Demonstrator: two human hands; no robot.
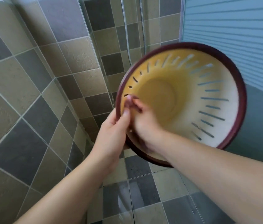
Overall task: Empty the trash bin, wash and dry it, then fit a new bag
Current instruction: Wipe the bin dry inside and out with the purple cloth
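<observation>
I hold a yellow slotted trash bin [192,94] with a dark red rim up in the air, its mouth tilted toward me so I look at its round bottom. My left hand [111,131] grips the rim at the bin's lower left, thumb on the inside edge. My right hand [143,123] reaches inside the bin with its fingers against the inner wall near the left rim; it is blurred and its fingers appear curled. The bin is empty inside.
Tiled shower walls in grey and beige stand to the left and behind. A metal shower hose [127,38] hangs at the back. A frosted, ribbed glass panel [232,38] is at the right. The floor below is tiled and looks wet [143,191].
</observation>
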